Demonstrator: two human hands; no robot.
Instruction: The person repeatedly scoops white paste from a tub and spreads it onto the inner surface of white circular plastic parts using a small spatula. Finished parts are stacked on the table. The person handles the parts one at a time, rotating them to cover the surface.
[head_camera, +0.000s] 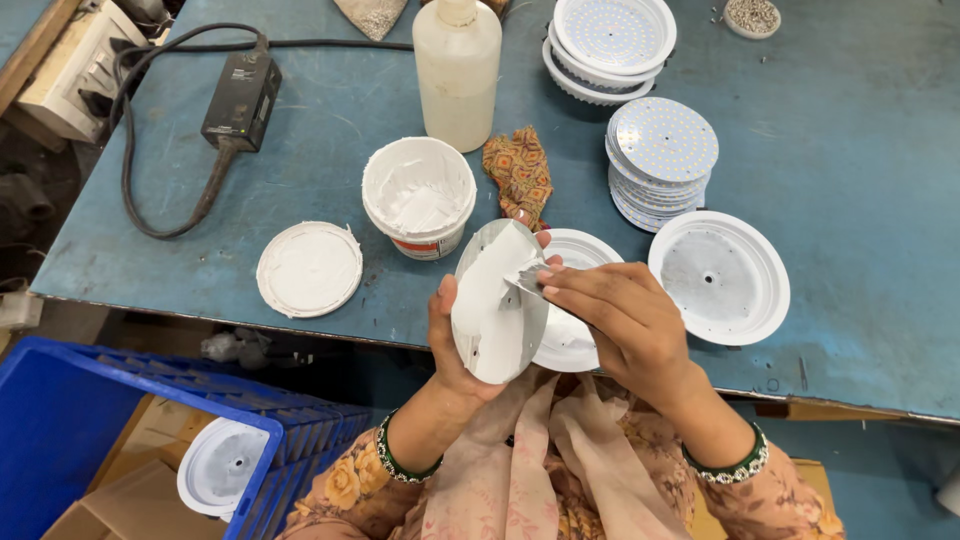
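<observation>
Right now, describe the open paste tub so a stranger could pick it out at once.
Start at the blue table. Near its front edge, just beyond the left hand, stands the round white tub of white paste. Unlike the tall bottle behind it, it is squat and open, its lid lying alongside.

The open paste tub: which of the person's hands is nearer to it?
Left. The left hand sits just below the tub, holding a disc; the right hand lies farther right.
</observation>
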